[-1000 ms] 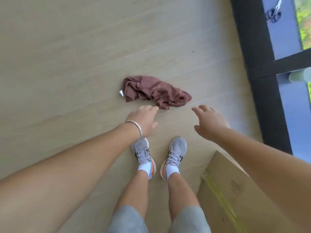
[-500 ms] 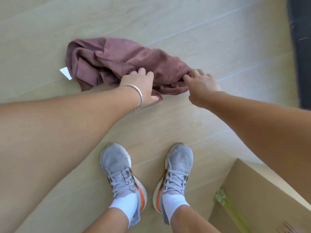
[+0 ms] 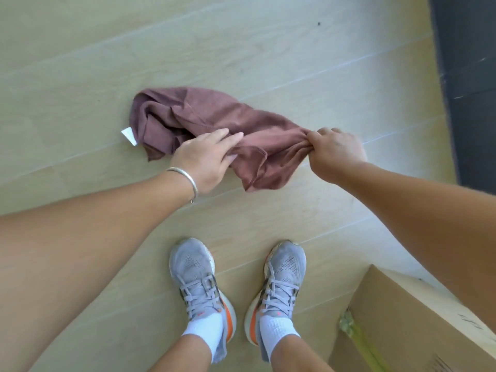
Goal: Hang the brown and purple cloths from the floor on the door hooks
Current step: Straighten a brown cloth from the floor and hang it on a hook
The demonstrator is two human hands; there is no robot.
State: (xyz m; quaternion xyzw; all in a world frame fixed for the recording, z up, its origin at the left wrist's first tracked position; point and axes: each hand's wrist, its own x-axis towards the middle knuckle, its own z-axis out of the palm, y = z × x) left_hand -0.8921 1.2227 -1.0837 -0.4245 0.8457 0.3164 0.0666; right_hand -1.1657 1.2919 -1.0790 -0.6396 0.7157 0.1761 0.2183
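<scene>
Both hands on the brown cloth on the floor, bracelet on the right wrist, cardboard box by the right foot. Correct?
Not quite: the head view shows the bracelet on the left wrist, not the right. The rest holds: the left hand and right hand both have a grip on the brown cloth, which lies on the floor, and the cardboard box sits by the right foot.

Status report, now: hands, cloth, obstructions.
Right hand grips crumpled brown cloth; left hand pinches its fold. Cloth mostly on floor. Cardboard box beside right foot.
</scene>
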